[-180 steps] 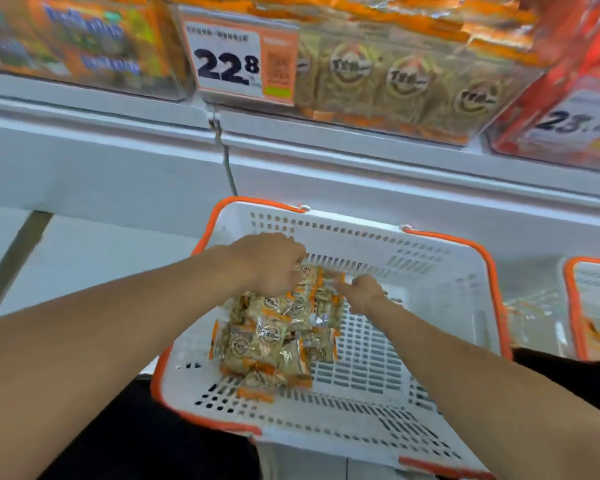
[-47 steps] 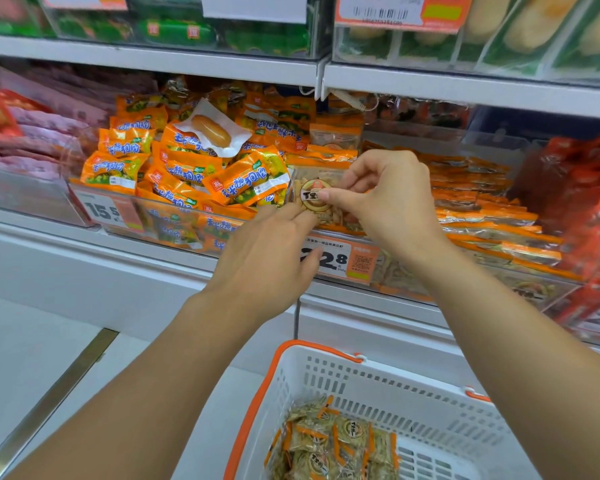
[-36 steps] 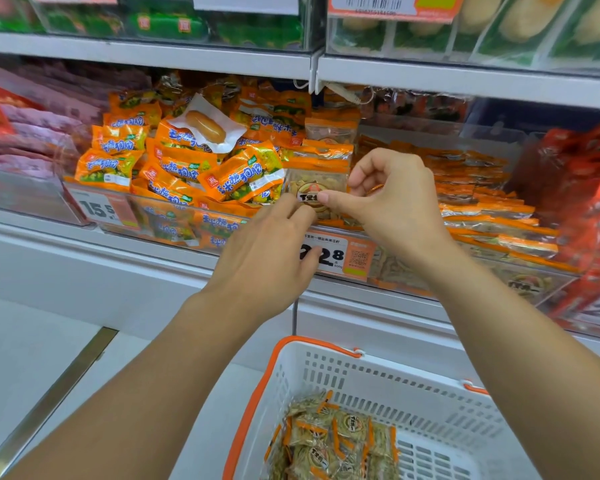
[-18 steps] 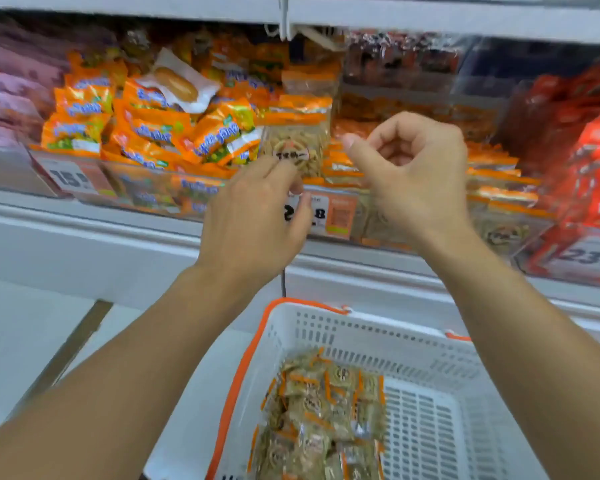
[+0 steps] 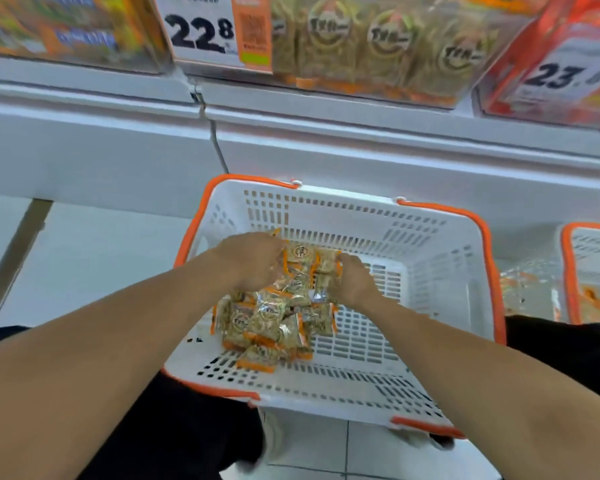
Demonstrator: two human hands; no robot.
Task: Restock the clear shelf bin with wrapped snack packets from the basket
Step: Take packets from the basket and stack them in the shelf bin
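While both hands' grips close on packets in the basket, the tag reads 22.8.

basket: perforated white plastic, orange rim | snack packets: glossy crinkled film | shelf bin: clear plastic

Clear bin top cut off (packets inside blurred)
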